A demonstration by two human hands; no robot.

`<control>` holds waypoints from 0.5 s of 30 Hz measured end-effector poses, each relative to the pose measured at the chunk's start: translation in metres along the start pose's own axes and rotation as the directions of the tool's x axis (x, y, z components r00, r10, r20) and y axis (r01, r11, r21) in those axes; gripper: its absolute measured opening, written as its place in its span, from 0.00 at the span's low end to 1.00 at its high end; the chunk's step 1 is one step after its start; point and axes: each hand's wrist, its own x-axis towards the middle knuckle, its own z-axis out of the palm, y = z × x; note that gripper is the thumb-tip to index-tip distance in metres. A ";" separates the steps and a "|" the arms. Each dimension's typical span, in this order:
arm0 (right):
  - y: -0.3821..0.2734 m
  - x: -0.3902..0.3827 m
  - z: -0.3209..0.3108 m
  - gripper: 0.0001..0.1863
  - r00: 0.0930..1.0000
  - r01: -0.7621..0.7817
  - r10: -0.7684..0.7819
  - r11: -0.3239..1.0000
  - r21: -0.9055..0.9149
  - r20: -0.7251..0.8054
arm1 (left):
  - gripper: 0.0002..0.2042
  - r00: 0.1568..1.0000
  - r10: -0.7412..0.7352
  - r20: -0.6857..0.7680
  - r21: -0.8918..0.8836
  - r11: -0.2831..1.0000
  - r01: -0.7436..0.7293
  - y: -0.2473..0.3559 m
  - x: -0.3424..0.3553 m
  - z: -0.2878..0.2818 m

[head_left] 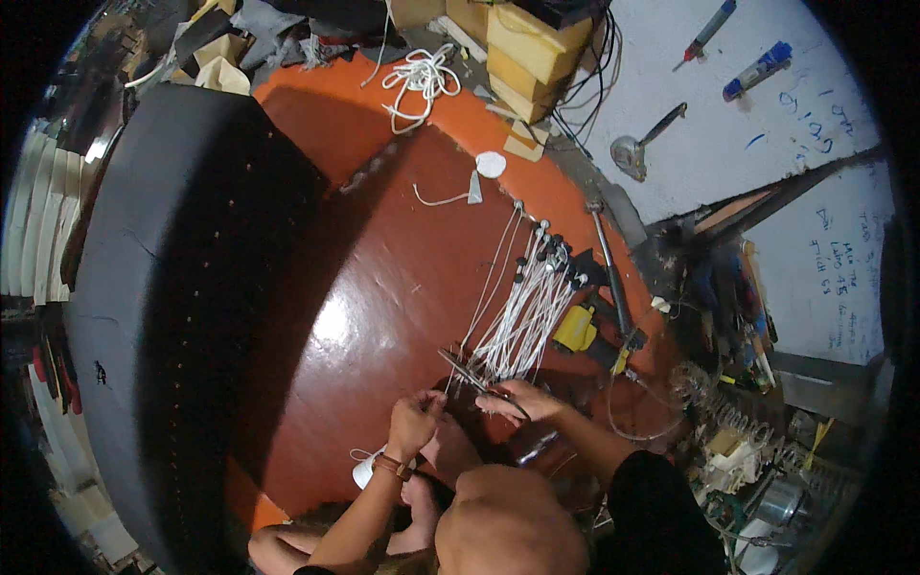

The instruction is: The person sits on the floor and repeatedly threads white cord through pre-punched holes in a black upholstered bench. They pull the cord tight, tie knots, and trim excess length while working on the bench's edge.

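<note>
A bundle of white cords point(522, 331) lies on the brown-red surface in front of me, with several dark and pale knobs point(546, 251) at its far end. My right hand point(525, 401) grips a pair of metal scissors point(466, 370), whose blades point up and left across the near end of the cords. Just left of the blades, my left hand point(416, 422) has its fingertips pinched on a thin white cord point(450, 381) running from the bundle. Beside my left wrist sits a white spool of thread point(366, 470).
A long black padded panel point(163, 287) stands at the left. To the right of the cords lie a yellow and black tool point(577, 330) and a hammer point(613, 268). Farther off are coiled white rope point(422, 81), yellow foam blocks point(537, 48) and a marker point(757, 71) on a white board.
</note>
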 end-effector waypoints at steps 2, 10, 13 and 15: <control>0.001 0.003 0.000 0.25 1.000 0.011 -0.011 0.999 -0.034 -0.013 | 0.10 0.999 0.041 -0.008 0.080 0.996 -0.041 -0.012 0.002 -0.002; 0.042 -0.009 0.009 0.26 0.972 0.089 -0.188 0.851 -0.517 -0.143 | 0.13 0.980 0.149 -0.134 0.300 0.948 -0.103 -0.011 -0.022 -0.013; 0.090 -0.035 0.022 0.20 0.967 0.104 -0.214 0.830 -0.547 -0.141 | 0.13 0.955 0.183 -0.235 0.203 0.970 -0.136 -0.019 -0.049 -0.026; 0.112 -0.060 0.032 0.20 0.972 0.039 -0.159 0.836 -0.547 -0.175 | 0.12 0.929 0.236 -0.285 0.129 0.970 -0.207 -0.025 -0.073 -0.039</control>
